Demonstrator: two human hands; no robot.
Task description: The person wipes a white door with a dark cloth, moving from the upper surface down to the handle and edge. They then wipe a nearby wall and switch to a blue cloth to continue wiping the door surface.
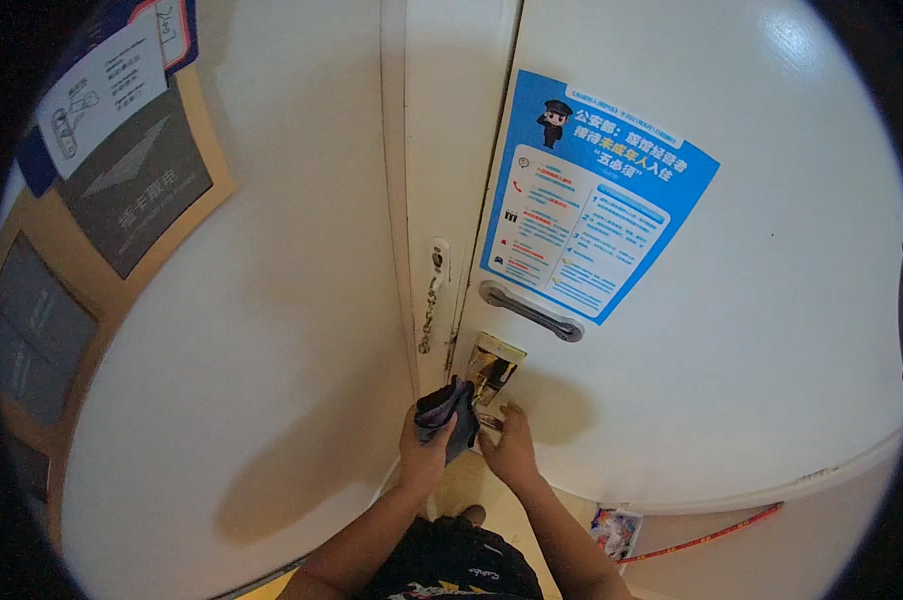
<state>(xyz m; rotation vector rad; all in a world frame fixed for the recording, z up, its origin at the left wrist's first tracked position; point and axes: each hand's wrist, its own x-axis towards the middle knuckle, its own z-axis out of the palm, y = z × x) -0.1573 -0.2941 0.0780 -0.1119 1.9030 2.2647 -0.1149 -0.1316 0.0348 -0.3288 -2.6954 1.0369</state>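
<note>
Bunched in my left hand (423, 454) is a folded dark grey cloth (462, 427), held in front of the door's edge. The cloth hides part of the brass-coloured lock plate (494, 361) on the white door (684, 390). Just right of the cloth, my right hand (513, 450) curls around the metal lever handle (490, 421) below that plate, thumb under it and fingers above. How firmly it grips is hard to see. Above the plate, a grey pull handle (531, 311) is fixed to the door.
A door chain (429, 307) hangs on the white frame left of the door. A blue poster (601, 199) bearing writing is on the door. Card holders (140, 180) line the left wall. Low at right are a box of colourful items (616, 531) and a red strip (710, 534).
</note>
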